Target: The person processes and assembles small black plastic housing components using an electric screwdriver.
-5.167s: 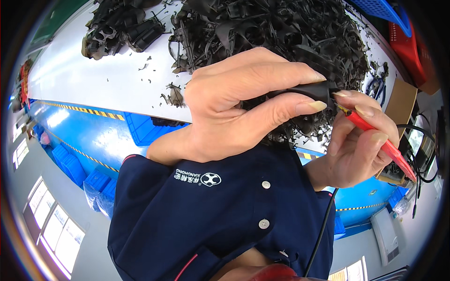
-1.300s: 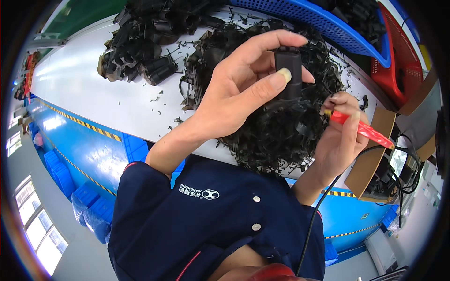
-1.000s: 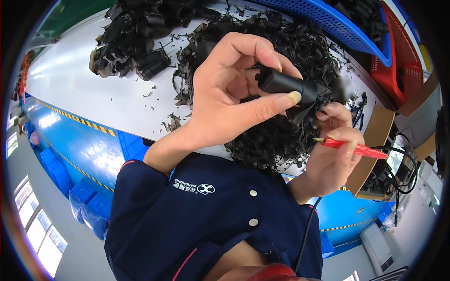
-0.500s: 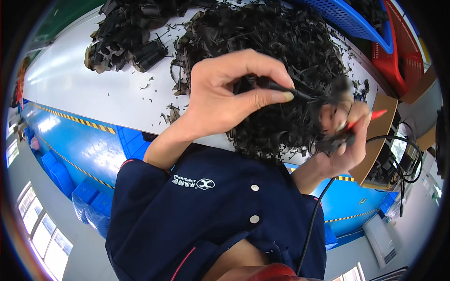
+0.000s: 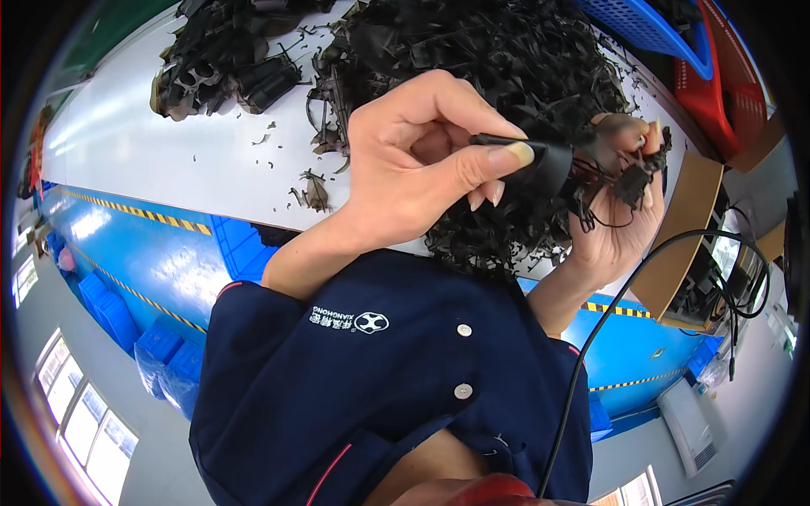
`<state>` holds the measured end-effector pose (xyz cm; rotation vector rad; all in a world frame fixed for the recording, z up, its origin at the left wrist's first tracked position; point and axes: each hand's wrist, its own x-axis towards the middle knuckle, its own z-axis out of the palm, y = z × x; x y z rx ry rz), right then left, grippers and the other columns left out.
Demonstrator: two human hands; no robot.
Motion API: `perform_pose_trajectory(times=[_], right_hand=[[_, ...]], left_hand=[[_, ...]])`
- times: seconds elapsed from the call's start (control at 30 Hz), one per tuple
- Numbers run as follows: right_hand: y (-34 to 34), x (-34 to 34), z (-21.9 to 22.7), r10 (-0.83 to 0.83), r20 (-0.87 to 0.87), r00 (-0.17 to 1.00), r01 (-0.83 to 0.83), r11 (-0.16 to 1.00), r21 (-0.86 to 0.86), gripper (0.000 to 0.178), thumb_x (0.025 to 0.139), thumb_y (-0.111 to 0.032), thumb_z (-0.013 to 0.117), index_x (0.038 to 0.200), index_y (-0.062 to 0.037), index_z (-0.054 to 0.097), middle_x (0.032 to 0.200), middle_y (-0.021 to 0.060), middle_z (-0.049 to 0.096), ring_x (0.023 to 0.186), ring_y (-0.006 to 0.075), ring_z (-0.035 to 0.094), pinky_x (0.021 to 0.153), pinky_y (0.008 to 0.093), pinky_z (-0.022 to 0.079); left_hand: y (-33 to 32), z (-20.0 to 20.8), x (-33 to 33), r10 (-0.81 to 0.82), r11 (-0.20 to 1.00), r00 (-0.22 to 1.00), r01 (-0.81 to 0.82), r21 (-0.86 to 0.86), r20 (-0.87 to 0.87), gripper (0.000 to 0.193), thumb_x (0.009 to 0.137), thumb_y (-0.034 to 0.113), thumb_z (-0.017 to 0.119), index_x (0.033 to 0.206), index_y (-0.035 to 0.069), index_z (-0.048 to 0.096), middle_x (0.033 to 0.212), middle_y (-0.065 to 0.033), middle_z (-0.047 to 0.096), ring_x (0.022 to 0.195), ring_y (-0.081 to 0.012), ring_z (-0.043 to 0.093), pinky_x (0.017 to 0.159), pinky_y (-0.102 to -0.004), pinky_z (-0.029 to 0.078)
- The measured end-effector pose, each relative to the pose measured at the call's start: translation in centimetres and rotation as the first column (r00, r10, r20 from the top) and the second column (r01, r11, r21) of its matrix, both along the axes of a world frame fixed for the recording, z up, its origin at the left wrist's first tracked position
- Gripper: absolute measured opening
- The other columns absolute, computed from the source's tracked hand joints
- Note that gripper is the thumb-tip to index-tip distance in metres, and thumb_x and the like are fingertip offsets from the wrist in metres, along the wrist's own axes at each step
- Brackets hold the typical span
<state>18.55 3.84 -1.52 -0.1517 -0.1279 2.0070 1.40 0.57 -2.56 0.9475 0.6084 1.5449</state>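
Observation:
My left hand (image 5: 413, 169) is closed in a pinch. Between its thumb and forefinger is a smooth black plastic part (image 5: 550, 166), its wider end toward the right. Facing it, my right hand (image 5: 620, 228) curls around a tangle of thin black plastic scraps (image 5: 631, 184); its fingertips are partly blurred. The red-tipped tool from the earlier frame cannot be clearly made out in that hand now. Below and beyond both hands spreads a big heap of black plastic trimmings (image 5: 472, 51) on the white table (image 5: 126, 143).
Larger black molded parts (image 5: 228, 67) are piled at the far left. A blue basket (image 5: 650, 34) and a red basket (image 5: 717, 84) stand at the far right. Beside the table's right edge are a cardboard box (image 5: 679, 228) and a looped black cable (image 5: 666, 244). Small crumbs dot the table.
The black part in my left hand has turned, showing a broader face. My right hand has rotated, palm more visible, with scraps in its fingers; the red tip no longer sticks out.

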Motion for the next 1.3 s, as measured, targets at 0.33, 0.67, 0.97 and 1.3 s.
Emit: perform_pose_trajectory(times=[0.33,0.67,0.97,1.3], right_hand=[[0.1,2.0,-0.7,-0.241,0.265,0.934,0.243,0.970,0.024,0.022,0.091,-0.015,0.042,0.098,0.0041,0.049,0.091,0.0166,0.054,0.059,0.0121,0.056,0.070,0.0324,0.049],[-0.5,-0.8,2.4,-0.812,0.413,-0.412,-0.384,0.566,0.730,0.010,0.063,-0.004,0.069,0.072,-0.0018,0.064,0.099,0.0147,0.057,0.091,0.0248,0.050,0.081,0.0348,0.039],[-0.6,-0.8,2.4,-0.796,0.346,-0.496,-0.409,0.566,0.716,0.011,0.063,-0.002,0.070,0.072,-0.0006,0.063,0.089,0.0072,0.058,0.082,0.0199,0.051,0.069,0.0298,0.039],[-0.1,-0.7,1.4,-0.718,0.505,0.480,-0.257,0.435,0.863,0.019,0.070,-0.015,0.062,0.077,0.0020,0.064,0.078,0.0184,0.062,0.065,0.0250,0.056,0.059,0.0309,0.043]], left_hand=[[1.1,-0.1,-2.7,0.174,0.893,0.982,-0.187,0.409,0.069,0.019,0.081,0.000,0.056,0.096,-0.004,0.045,0.090,-0.0198,0.053,0.057,-0.0154,0.056,0.049,-0.0212,0.049],[0.3,0.7,-1.3,0.089,0.973,0.996,-0.084,0.217,-0.013,0.035,0.073,-0.006,0.062,0.104,-0.003,0.045,0.099,-0.0173,0.052,0.086,-0.0168,0.055,0.076,-0.0276,0.046],[0.2,0.6,-1.8,0.338,0.883,0.818,-0.105,0.457,-0.465,0.036,0.066,-0.007,0.064,0.096,0.004,0.047,0.102,-0.0215,0.048,0.086,-0.0203,0.054,0.071,-0.0276,0.047],[-0.9,2.6,-0.5,-0.112,0.970,0.994,0.113,-0.216,0.016,0.024,0.086,0.006,0.050,0.107,-0.001,0.041,0.067,-0.0082,0.057,0.054,-0.0082,0.056,0.044,-0.0166,0.044]])
